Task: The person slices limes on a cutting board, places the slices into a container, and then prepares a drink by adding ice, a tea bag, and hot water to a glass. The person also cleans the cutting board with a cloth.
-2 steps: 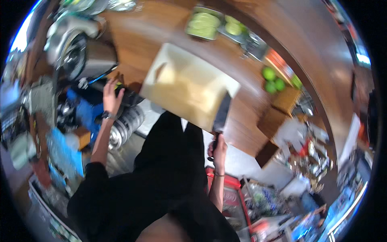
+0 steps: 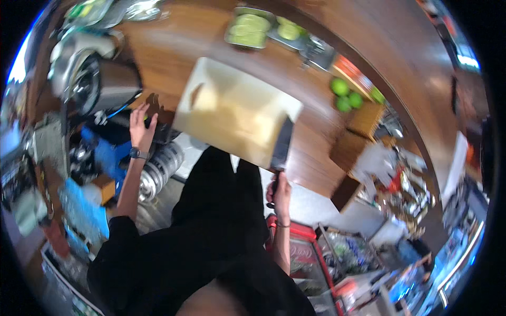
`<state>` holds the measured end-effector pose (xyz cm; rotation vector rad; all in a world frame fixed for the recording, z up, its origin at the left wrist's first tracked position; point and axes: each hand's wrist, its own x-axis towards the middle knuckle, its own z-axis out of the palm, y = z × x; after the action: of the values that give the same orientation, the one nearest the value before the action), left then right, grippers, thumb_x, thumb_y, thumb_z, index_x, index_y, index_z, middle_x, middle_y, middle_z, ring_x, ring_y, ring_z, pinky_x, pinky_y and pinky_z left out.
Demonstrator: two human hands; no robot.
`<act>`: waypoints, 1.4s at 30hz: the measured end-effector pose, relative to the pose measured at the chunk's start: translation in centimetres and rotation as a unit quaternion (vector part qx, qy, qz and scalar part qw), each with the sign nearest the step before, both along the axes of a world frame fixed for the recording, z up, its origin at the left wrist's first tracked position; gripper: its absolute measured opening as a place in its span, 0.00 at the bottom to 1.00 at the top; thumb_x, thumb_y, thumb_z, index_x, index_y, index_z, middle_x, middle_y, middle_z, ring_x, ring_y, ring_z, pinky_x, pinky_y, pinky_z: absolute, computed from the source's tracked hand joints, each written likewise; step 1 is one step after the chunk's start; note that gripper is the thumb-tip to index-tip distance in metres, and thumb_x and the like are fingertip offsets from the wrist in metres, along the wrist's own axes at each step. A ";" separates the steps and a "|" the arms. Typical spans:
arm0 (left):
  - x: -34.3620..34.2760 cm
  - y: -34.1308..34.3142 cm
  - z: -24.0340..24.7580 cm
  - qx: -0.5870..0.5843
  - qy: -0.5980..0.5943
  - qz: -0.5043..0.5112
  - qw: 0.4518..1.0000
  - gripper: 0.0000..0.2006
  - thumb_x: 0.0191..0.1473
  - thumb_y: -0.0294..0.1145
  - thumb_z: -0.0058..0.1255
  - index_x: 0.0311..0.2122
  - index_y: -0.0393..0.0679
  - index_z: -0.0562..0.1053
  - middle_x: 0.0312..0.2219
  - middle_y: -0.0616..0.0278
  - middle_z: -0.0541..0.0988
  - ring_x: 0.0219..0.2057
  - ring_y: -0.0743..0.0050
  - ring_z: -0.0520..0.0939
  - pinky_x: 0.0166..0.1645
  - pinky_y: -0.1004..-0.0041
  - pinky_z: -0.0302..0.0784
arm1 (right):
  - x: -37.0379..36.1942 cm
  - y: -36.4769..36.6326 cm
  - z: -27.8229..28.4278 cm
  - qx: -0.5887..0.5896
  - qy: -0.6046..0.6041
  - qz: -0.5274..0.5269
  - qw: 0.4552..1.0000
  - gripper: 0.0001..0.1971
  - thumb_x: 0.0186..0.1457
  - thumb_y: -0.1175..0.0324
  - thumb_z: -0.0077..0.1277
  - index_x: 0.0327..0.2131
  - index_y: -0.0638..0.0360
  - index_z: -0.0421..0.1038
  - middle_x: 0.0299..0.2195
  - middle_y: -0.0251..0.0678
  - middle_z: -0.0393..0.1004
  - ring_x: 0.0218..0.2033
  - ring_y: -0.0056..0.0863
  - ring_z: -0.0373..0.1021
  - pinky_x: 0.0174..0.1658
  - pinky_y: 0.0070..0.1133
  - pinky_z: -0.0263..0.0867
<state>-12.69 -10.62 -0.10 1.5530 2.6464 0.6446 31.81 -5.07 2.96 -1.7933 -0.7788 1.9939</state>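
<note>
You stand at a brown wooden bench (image 2: 316,143) whose edges curve with the wide lens. Around it the room is crowded: a silver machine (image 2: 113,87) with a rounded body sits on the left, a ribbed metal cylinder (image 2: 164,167) lies low beside your legs, and a red-framed case (image 2: 303,231) shows at the lower right. Along the far side are a metal tray (image 2: 229,40) of pale green slices (image 2: 249,30), some round green fruits (image 2: 340,87) and brown boxes (image 2: 366,120), with a crumpled translucent bag (image 2: 374,162) past them.

The cutting board (image 2: 232,110) lies on the bench in front of you, set at a slant, its pale surface warmed to yellow across the middle (your shadow may account for some of the tone). The knife (image 2: 283,146) is over its right edge; whether blade and board touch, you cannot tell from here.

Your right hand (image 2: 281,193) is wrapped around the knife's black handle. Your left hand (image 2: 141,126) is free, fingers spread, between the machine and the board.

The blade is broad, dark and flat; the board is a smooth rectangle with a slot-like handhold near its left end. The wood has a soft sheen, though blur hides its grain.
</note>
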 end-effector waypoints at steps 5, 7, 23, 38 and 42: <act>17.2 17.6 2.8 0.041 -0.170 -0.286 0.942 0.17 0.51 0.34 0.54 0.47 0.45 0.71 0.44 0.55 0.74 0.47 0.56 0.73 0.52 0.63 0.69 | 2.0 -2.8 0.2 -0.009 0.002 -0.082 0.997 0.25 0.64 0.45 0.30 0.32 0.60 0.63 0.12 0.29 0.59 0.09 0.17 0.56 0.12 0.16 0.49; 25.3 23.8 -0.9 0.093 -0.113 -0.417 0.897 0.20 0.50 0.34 0.52 0.50 0.45 0.69 0.47 0.58 0.72 0.50 0.60 0.70 0.57 0.64 0.65 | 2.8 -4.3 0.9 0.000 0.002 -0.131 0.991 0.25 0.64 0.45 0.29 0.32 0.59 0.63 0.12 0.29 0.59 0.09 0.17 0.56 0.12 0.16 0.49; 25.0 21.1 0.1 0.018 -0.322 -0.329 0.888 0.25 0.44 0.37 0.63 0.47 0.42 0.69 0.42 0.55 0.71 0.42 0.58 0.76 0.44 0.67 0.77 | 2.3 -5.4 1.2 0.141 -0.170 -0.040 0.975 0.13 0.65 0.60 0.38 0.35 0.60 0.63 0.13 0.29 0.63 0.12 0.17 0.61 0.15 0.18 0.54; 13.5 9.8 -1.5 0.000 -0.308 -0.054 0.950 0.20 0.45 0.36 0.63 0.45 0.43 0.74 0.35 0.57 0.76 0.36 0.65 0.79 0.40 0.70 0.76 | -9.2 -1.7 1.4 0.247 -0.305 0.340 0.854 0.14 0.61 0.57 0.44 0.36 0.59 0.62 0.19 0.50 0.73 0.20 0.46 0.72 0.18 0.34 0.67; 13.2 9.4 -2.5 0.009 -0.323 -0.062 0.944 0.21 0.45 0.32 0.63 0.47 0.44 0.73 0.37 0.59 0.75 0.38 0.68 0.80 0.41 0.72 0.76 | -9.4 -2.5 2.4 0.260 -0.304 0.340 0.851 0.13 0.60 0.58 0.45 0.37 0.59 0.62 0.20 0.49 0.73 0.19 0.46 0.72 0.18 0.35 0.66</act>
<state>0.47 -1.19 -2.57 1.2154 2.0433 0.9668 22.38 -7.57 5.41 -1.9402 -2.1630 1.2462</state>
